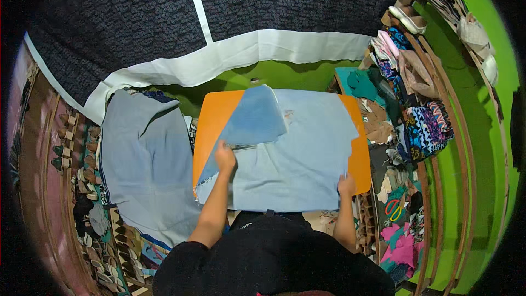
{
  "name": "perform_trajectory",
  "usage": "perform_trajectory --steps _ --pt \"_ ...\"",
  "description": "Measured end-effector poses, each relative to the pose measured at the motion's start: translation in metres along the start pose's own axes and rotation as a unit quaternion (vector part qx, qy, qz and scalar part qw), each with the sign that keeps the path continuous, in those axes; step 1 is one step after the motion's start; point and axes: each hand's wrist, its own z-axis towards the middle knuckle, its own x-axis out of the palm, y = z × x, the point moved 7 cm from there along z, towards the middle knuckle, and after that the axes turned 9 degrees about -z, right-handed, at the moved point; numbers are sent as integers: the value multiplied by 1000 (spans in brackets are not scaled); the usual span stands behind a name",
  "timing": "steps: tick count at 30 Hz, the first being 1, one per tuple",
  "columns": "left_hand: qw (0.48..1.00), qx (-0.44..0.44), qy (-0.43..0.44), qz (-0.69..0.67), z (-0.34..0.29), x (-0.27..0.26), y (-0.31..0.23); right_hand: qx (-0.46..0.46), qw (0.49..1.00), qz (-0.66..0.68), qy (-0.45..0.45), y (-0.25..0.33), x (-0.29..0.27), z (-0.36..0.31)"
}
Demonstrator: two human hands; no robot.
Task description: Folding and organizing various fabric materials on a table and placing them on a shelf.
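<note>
Looking down at it: both hands on a piece of light blue denim, so here's the rundown.

Left fingers: curled down onto the cloth; can't really tell if they're pinching it or just pressing.
Left hand (224, 157): sits on the left part of the denim piece (296, 159), right at the lower edge of a folded-over flap (256, 118) that shows a deeper blue.
Right fingers: too small to make out, honestly can't say if they're spread or closed.
Right hand (346, 185): on the cloth's near right corner, at the edge.
Denim: lying mostly flat across an orange table (213, 115), covering nearly all of it, orange showing on the left and along the right rim.
Off to the left: a bigger length of grey-blue fabric (145, 164) draped beside the table.
Right side: shelves (422, 115) stuffed with patterned cloth scraps, scissors with orange and green handles (392, 208) lower down.
Behind: dark patterned curtain (137, 16) with a white border.
</note>
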Motion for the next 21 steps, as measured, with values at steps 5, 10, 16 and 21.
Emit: perform_trajectory --steps 5,10,16,21 --pt "950 -112 -118 -267 21 -63 120 45 962 -71 261 -82 27 -32" --pt "962 -204 -113 -140 5 -107 117 84 968 -154 182 -76 -1 -36" --pt "985 48 -64 156 -2 -91 -20 -112 989 75 -60 54 -45 21" --pt "971 210 31 113 13 -51 -1 -279 957 66 -38 136 -27 12"
